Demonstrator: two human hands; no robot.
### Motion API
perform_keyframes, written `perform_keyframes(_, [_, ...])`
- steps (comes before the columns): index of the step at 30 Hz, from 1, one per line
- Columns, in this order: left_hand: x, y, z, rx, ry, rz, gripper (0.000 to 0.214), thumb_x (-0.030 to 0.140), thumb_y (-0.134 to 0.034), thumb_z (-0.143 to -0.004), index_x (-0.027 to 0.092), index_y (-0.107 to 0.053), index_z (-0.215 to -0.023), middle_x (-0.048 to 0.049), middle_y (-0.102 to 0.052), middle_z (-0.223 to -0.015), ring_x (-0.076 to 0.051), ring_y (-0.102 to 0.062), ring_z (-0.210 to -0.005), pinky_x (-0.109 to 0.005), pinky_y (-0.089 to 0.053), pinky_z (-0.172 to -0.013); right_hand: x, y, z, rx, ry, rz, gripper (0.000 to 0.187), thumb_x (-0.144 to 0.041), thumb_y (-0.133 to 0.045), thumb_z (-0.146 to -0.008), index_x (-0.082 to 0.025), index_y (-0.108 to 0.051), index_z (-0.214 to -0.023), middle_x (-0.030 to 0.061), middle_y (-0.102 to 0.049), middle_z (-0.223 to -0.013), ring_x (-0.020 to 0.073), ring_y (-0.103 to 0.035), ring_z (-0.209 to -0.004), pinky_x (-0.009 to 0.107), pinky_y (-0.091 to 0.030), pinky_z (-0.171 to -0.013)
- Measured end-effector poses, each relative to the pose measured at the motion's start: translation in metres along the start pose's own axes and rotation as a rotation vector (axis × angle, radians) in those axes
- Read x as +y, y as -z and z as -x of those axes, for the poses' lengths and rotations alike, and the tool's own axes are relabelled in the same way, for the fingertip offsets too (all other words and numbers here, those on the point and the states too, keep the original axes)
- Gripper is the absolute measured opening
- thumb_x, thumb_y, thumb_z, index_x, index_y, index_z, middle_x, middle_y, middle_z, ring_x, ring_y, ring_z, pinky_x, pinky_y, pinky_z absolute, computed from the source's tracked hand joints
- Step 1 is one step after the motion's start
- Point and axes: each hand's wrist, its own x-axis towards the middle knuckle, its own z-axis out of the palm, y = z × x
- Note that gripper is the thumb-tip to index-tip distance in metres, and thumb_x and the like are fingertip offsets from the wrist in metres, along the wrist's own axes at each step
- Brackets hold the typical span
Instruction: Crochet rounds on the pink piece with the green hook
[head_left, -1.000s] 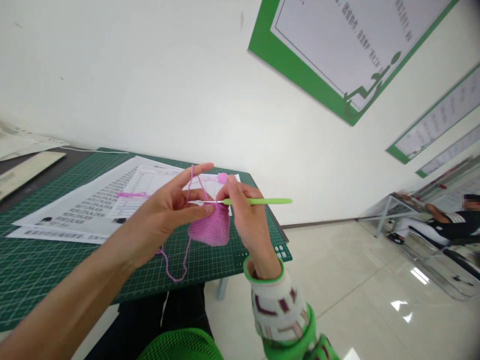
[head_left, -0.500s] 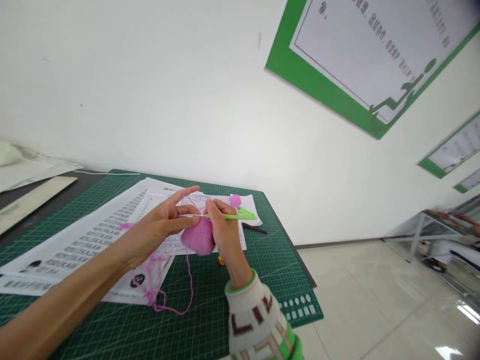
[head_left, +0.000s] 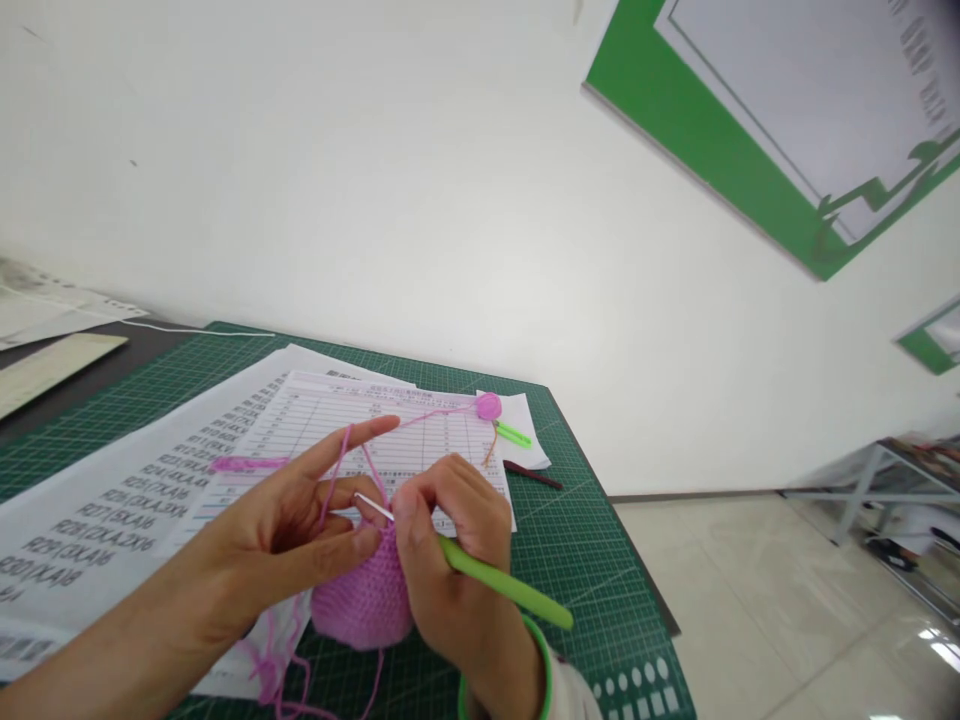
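Between my hands is a pink crocheted piece (head_left: 361,590), rounded and closely stitched. My left hand (head_left: 300,530) pinches its upper edge between thumb and fingers, with the index finger stretched out and pink yarn (head_left: 346,450) looped over it. My right hand (head_left: 457,550) grips a crochet hook with a thick green handle (head_left: 517,588). The hook's thin metal shaft points left, at the piece's top edge, close to my left fingers. Loose strands of pink yarn (head_left: 296,690) hang below the piece. A small pink yarn ball (head_left: 488,406) lies farther back on the papers.
Printed sheets (head_left: 150,460) cover much of the green cutting mat (head_left: 592,560). Near the yarn ball lie a bright green clip-like item (head_left: 514,434) and a dark thin strip (head_left: 534,475). A pale flat bar (head_left: 56,365) is at left. A white wall (head_left: 375,180) stands behind.
My hands and the piece appear lower and larger in view. The hook has swung from nearly level to slanting, its handle end now lower right. The camera view has shifted too.
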Motion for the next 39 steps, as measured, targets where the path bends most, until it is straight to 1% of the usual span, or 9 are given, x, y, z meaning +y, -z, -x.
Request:
perform_keyframes(2, [-0.003,0.000,0.001,-0.002,0.030,0.023,0.084,0.043,-0.081,-0.074,0.047,-0.036,-0.145,0.0016,-0.072,-0.079,-0.022,-0.064,-0.077,-0.027,-0.044,-0.062,-0.001,0.002,0.000,-0.014,0.026,-0.001,0.029,-0.019,-0.054,-0.087,-0.019,-0.041,-0.061,-0.0045,-0.044,-0.060,0.0087,-0.043,-0.060,0.026,-0.032,-0.059])
perform_keyframes(6, [-0.004,-0.002,0.004,0.001,0.065,0.074,0.090,0.047,-0.086,-0.065,0.050,-0.040,-0.142,0.0033,-0.067,-0.070,-0.019,-0.059,-0.061,-0.025,-0.036,-0.052,-0.004,0.005,0.003,-0.008,-0.036,-0.027,0.036,-0.022,-0.049,-0.090,-0.020,-0.032,-0.059,-0.0059,-0.034,-0.055,0.0072,-0.038,-0.053,0.025,-0.030,-0.053])
perform_keyframes(11, [0.003,-0.011,0.009,0.045,0.101,0.100,0.083,0.046,-0.092,-0.057,0.053,-0.054,-0.130,0.0044,-0.069,-0.074,-0.012,-0.049,-0.049,-0.024,-0.028,-0.047,-0.007,0.008,0.009,-0.030,-0.082,-0.058,0.035,-0.025,-0.048,-0.093,-0.019,-0.039,-0.059,-0.0051,-0.038,-0.056,0.0067,-0.038,-0.053,0.025,-0.030,-0.053])
perform_keyframes(15, [0.001,-0.017,0.012,0.090,0.112,0.180,0.088,0.042,-0.094,-0.053,0.054,-0.054,-0.130,0.0045,-0.067,-0.068,-0.011,-0.043,-0.047,-0.024,-0.026,-0.046,-0.009,0.008,0.010,-0.016,-0.018,-0.023,0.033,-0.020,-0.046,-0.093,-0.018,-0.041,-0.060,-0.0047,-0.038,-0.057,0.0067,-0.041,-0.055,0.025,-0.030,-0.053])
perform_keyframes(20, [-0.003,-0.018,0.012,0.086,0.125,0.242,0.080,0.037,-0.094,-0.057,0.050,-0.059,-0.128,0.0038,-0.066,-0.066,-0.010,-0.038,-0.048,-0.025,-0.021,-0.047,-0.009,0.006,0.008,0.043,0.091,0.019,0.030,-0.017,-0.047,-0.090,-0.018,-0.044,-0.061,-0.0044,-0.040,-0.054,0.0069,-0.041,-0.053,0.025,-0.031,-0.052])
perform_keyframes(23, [-0.003,-0.019,0.011,0.096,0.150,0.270,0.081,0.036,-0.094,-0.056,0.050,-0.060,-0.127,0.0045,-0.064,-0.061,-0.010,-0.037,-0.049,-0.025,-0.021,-0.047,-0.009,0.006,0.009,0.060,0.082,0.009,0.033,-0.022,-0.045,-0.094,-0.018,-0.049,-0.061,-0.0033,-0.044,-0.053,0.0079,-0.043,-0.053,0.026,-0.033,-0.052])
perform_keyframes(28, [-0.004,-0.018,0.011,0.089,0.181,0.300,0.081,0.038,-0.095,-0.053,0.051,-0.062,-0.126,0.0041,-0.064,-0.057,-0.014,-0.046,-0.051,-0.026,-0.029,-0.050,-0.007,0.015,0.011,-0.058,-0.066,-0.113,0.037,-0.030,-0.049,-0.097,-0.018,-0.061,-0.063,-0.0026,-0.051,-0.057,0.0074,-0.048,-0.053,0.025,-0.038,-0.054])
perform_keyframes(33, [-0.010,-0.009,0.011,0.027,0.210,0.197,0.086,0.043,-0.093,-0.056,0.055,-0.053,-0.131,0.0045,-0.067,-0.062,-0.013,-0.045,-0.051,-0.027,-0.023,-0.047,-0.006,0.026,0.010,-0.165,-0.118,-0.200,0.037,-0.033,-0.049,-0.097,-0.020,-0.070,-0.070,-0.0015,-0.057,-0.059,0.0089,-0.053,-0.057,0.026,-0.042,-0.057])
perform_keyframes(39, [-0.020,-0.004,0.009,0.004,0.228,0.287,0.088,0.027,-0.093,-0.061,0.053,-0.050,-0.134,0.0048,-0.070,-0.064,-0.015,-0.052,-0.057,-0.025,-0.032,-0.050,-0.008,0.033,0.007,-0.251,-0.118,-0.231,0.035,-0.030,-0.051,-0.097,-0.020,-0.074,-0.073,-0.0011,-0.064,-0.060,0.0079,-0.057,-0.057,0.025,-0.046,-0.058])
